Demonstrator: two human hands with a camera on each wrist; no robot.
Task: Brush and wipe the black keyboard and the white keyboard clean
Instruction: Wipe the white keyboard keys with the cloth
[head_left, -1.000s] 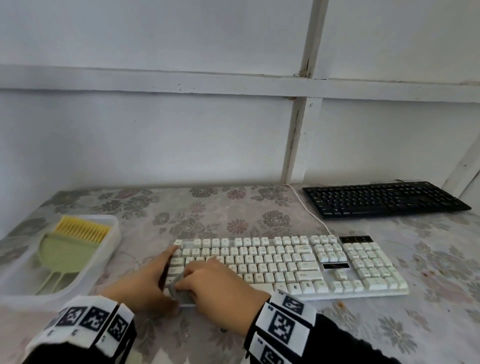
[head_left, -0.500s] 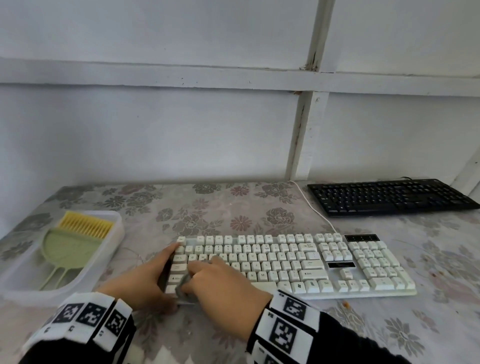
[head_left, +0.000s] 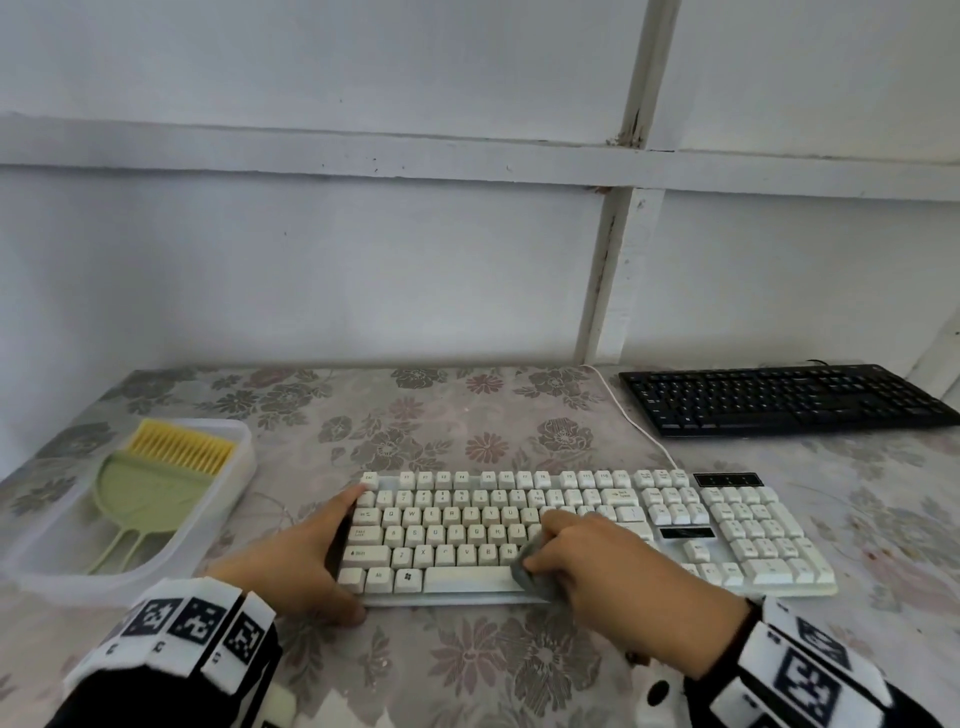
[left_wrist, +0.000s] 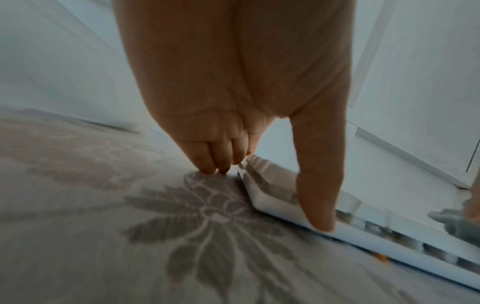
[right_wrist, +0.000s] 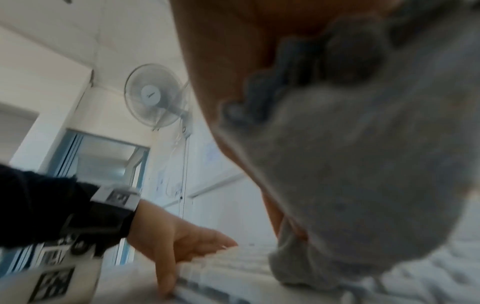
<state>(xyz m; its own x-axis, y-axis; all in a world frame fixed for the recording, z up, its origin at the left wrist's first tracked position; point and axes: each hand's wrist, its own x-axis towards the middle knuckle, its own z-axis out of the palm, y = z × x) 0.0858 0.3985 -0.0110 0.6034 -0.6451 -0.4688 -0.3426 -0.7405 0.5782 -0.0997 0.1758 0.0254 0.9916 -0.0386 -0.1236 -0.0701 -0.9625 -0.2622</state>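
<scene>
Your right hand (head_left: 613, 558) is curled round a grey cloth (head_left: 531, 571), pressing it on the white keyboard's (head_left: 727, 535) front rows, just right of the space bar. Your left hand (head_left: 306, 551) lies spread against the keyboard's left end, thumb at its front corner, bracing it. The keyboard's long axis runs left to right along the table's (head_left: 467, 665) front edge, so the unwiped keys likely lie to your right. The black keyboard (head_left: 779, 397) waits at the far right corner, nearer your right hand.
</scene>
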